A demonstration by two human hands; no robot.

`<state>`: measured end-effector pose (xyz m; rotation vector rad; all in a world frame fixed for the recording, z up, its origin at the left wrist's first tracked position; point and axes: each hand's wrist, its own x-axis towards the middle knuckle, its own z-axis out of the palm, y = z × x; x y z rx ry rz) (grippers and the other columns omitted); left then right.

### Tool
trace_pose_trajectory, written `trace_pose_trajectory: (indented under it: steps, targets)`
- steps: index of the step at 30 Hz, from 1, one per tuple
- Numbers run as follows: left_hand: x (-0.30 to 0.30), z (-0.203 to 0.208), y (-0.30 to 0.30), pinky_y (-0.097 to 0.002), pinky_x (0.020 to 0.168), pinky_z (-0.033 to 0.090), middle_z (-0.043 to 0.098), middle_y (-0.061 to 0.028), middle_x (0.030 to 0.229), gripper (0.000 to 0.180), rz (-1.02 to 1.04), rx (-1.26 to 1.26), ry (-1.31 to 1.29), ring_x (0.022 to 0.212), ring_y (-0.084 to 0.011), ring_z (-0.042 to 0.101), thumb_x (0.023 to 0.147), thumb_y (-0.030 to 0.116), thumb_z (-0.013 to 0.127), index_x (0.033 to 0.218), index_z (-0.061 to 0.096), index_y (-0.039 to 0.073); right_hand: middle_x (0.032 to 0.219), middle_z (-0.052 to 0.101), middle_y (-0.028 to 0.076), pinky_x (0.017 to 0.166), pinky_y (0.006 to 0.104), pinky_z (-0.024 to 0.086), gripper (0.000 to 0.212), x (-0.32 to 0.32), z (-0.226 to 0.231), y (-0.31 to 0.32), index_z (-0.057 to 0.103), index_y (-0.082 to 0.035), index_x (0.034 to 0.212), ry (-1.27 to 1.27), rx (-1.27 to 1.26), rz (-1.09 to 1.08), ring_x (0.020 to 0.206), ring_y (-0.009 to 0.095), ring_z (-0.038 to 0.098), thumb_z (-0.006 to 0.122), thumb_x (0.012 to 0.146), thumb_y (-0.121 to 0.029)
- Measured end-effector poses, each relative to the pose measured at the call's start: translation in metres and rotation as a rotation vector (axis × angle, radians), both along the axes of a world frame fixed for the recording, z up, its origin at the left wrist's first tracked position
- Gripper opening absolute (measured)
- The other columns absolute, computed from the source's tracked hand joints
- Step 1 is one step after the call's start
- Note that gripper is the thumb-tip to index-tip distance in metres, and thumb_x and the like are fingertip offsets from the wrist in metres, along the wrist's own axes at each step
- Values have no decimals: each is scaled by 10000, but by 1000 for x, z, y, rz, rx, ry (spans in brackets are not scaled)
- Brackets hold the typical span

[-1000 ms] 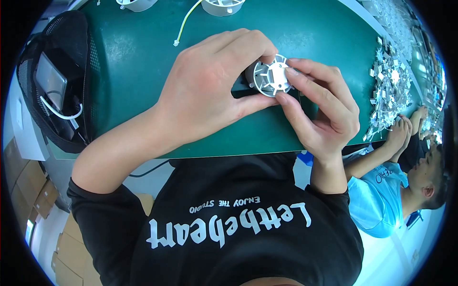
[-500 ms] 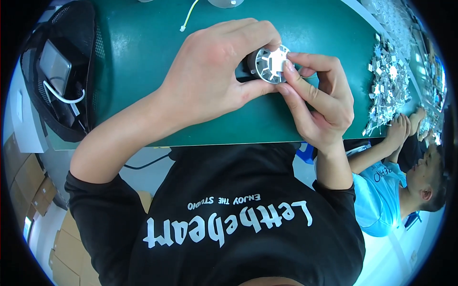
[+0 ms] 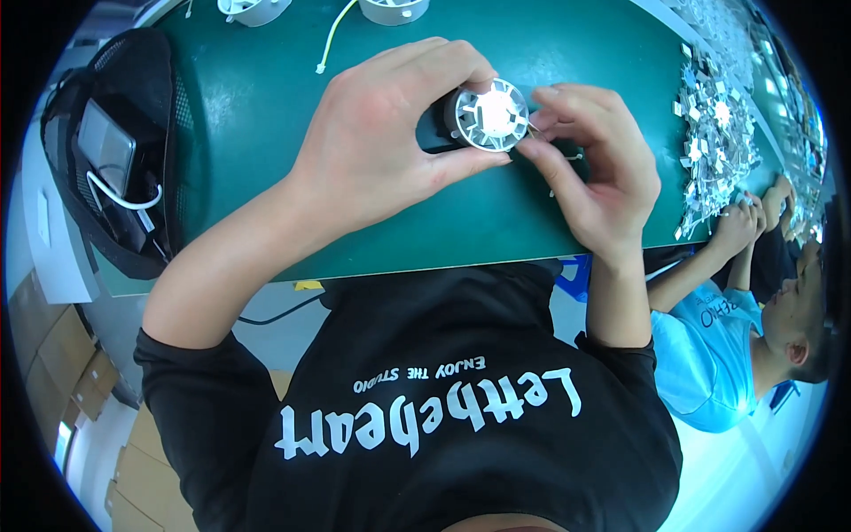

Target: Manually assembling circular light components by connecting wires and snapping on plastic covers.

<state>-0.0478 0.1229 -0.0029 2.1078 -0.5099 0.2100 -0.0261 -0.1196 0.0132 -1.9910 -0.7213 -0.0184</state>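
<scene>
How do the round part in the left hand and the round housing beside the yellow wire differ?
The round part is in the left hand; the round housing stands on the table. The round part turns its spoked face to the camera; the round housing shows its side, cut off above. Both look pale.

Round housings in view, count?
3: held housing in the left hand; middle housing at the top edge; left housing farther left there. The last two are cut off; others may be hidden.
</scene>
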Motion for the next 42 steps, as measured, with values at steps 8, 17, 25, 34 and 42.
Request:
trace_pose_trajectory:
  steps: [8, 17, 25, 34, 42]
  targets:
    - [6, -1, 0, -317, 922, 611, 783, -99, 1169, 504, 1, 42, 1, 1023, -229, 761, 737, 121, 988, 1145, 707, 30, 1032, 783, 120, 762, 312, 624, 250, 14, 0, -11, 816, -25, 1111, -139, -207, 30, 852, 209, 769, 850, 864, -3]
    - [11, -8, 3, -441, 1065, 539, 701, -161, 1297, 632, -124, -202, -185, 1219, -351, 681, 724, 68, 993, 1233, 618, 71, 1201, 779, 100, 970, 314, 610, 437, 24, 7, 8, 676, 15, 1404, 687, 313, 141, 1105, 144, 726, 796, 990, -57]
    - [16, -6, 31, -365, 1079, 539, 663, -202, 1397, 673, -153, -732, 607, 1250, -231, 672, 987, 139, 826, 1502, 499, -145, 1309, 748, 169, 975, 337, 628, 426, 2, 33, 24, 688, 41, 1387, 337, 249, 47, 1151, 204, 748, 787, 984, -57]
    - [14, -4, 9, -262, 903, 578, 736, -104, 1232, 473, -126, -637, 571, 1062, -142, 713, 1061, 132, 739, 1454, 602, -95, 1071, 830, 143, 897, 340, 623, 287, -3, -3, 27, 809, 25, 1173, 276, 465, -75, 973, 193, 782, 843, 935, -132]
    - [26, 24, 0, -428, 1070, 551, 620, -213, 1529, 597, 104, -228, -204, 1326, -356, 666, 1009, 180, 766, 1530, 563, -27, 1110, 772, 109, 884, 356, 630, 245, 120, 23, 4, 741, 2, 1226, 451, 381, -89, 986, 200, 743, 685, 1062, -170]
